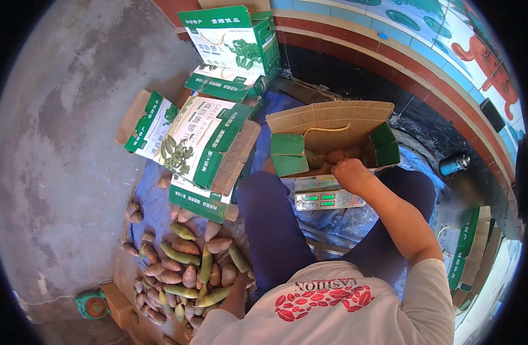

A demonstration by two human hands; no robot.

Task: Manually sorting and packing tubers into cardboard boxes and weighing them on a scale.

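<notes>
My right hand (351, 173) is closed at the near edge of an open cardboard carton (333, 115). Its fingertips go out of sight inside, so what they grip cannot be made out. Within the carton lie a green radish (314, 160) and reddish sweet potatoes (335, 156). The carton rests on a digital scale (328, 200) with lit green displays, between my legs. Down at my left side, my left hand (241, 282) is at the edge of a heap of long green radishes (180, 256) and sweet potatoes (189, 276). Its fingers are mostly hidden.
Green-and-white cartons (206, 135) are stacked ahead on the left, on a blue sheet (144, 198). More flattened cartons (471, 247) stand at the right. A dark cylindrical flask (455, 164) is by the tiled wall. A green round device (93, 306) sits at the lower left.
</notes>
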